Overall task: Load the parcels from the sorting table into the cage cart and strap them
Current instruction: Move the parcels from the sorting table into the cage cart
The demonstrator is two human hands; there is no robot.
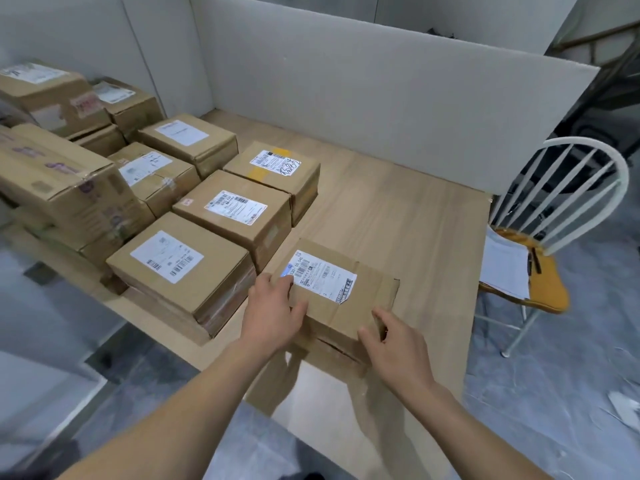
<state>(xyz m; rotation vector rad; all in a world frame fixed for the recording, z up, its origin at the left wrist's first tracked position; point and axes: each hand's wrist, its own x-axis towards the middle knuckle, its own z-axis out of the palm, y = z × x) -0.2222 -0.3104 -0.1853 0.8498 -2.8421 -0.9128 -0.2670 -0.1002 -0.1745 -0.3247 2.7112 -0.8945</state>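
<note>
- Grips the flat cardboard parcel (360,306) at two points: left hand (273,313) curled over the near left edge with the thumb on top, right hand (394,344) pinching the near right corner between thumb and bent fingers.
- Takes it from opposite sides, probably to hold so wide and thin a box level and to stop it sagging or slipping on the lift.
- Holds it with the shipping label (322,277) upward, covered only at one corner by the left fingertips, likely for easy reading.
- Has the parcel at the near edge of the wooden sorting table (398,209), apart from the rest; cannot tell whether resting there or just raised.
- Just to the left, a block of labelled cartons (239,216) packed side against side, with bigger boxes (62,188) stacked beyond; little room to swing the load that way.
- Close off the table's right end, a white spindle-back chair (568,202) with papers (505,268) on its yellow seat, in the way of a turn to the right.
- Behind the table, a white panel (381,98) closing off the far side.
- No cage cart and no strap in view; judging by the many cartons on the table, much loading left to do.
</note>
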